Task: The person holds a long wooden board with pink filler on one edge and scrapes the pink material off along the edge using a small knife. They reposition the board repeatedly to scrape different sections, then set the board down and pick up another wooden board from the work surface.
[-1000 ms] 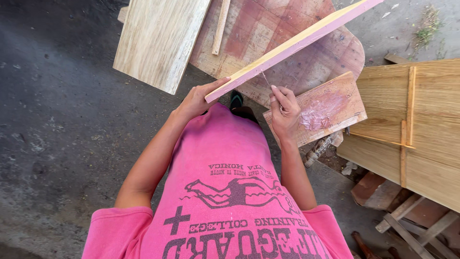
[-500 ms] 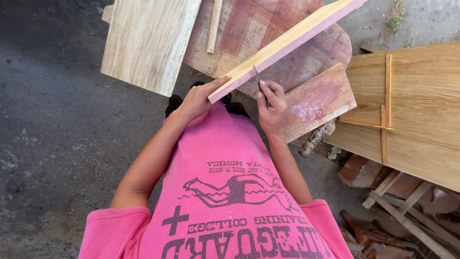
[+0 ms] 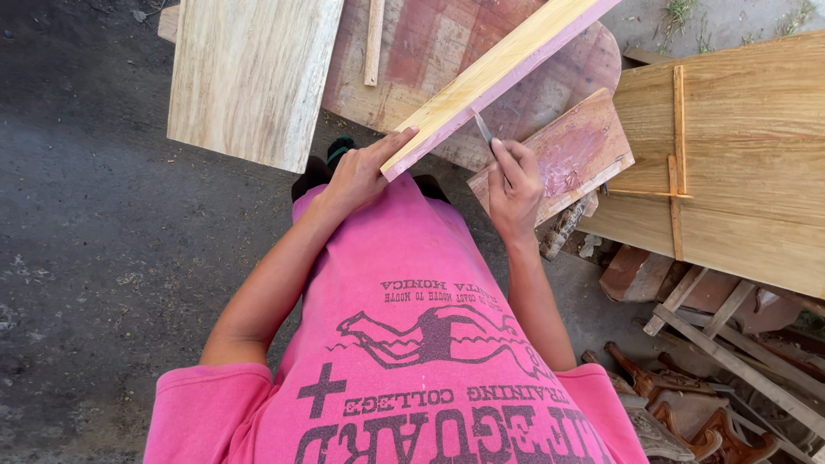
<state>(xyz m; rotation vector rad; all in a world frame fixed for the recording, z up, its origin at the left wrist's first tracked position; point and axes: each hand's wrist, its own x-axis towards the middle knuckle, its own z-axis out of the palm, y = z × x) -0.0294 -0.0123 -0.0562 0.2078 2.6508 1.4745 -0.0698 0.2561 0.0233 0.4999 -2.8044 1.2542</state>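
Blade (image 3: 483,129) had shifted up the plank (image 3: 490,77) edge; right hand (image 3: 514,185) pinched it, left hand (image 3: 357,176) wrapped the near end of the stiff, light plank.

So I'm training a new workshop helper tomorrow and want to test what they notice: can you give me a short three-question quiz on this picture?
1. True or false: the left hand steadies the near end of the long yellow board.
2. Which does the right hand hold? A) a hammer B) a thin metal blade C) a paintbrush
3. Fill in: the small board beside the right hand carries a smear of ____ paste.

Key:
1. True; the hand rests at the board's lower end.
2. B; the blade's tip meets the board's pink-coated edge.
3. Pink.
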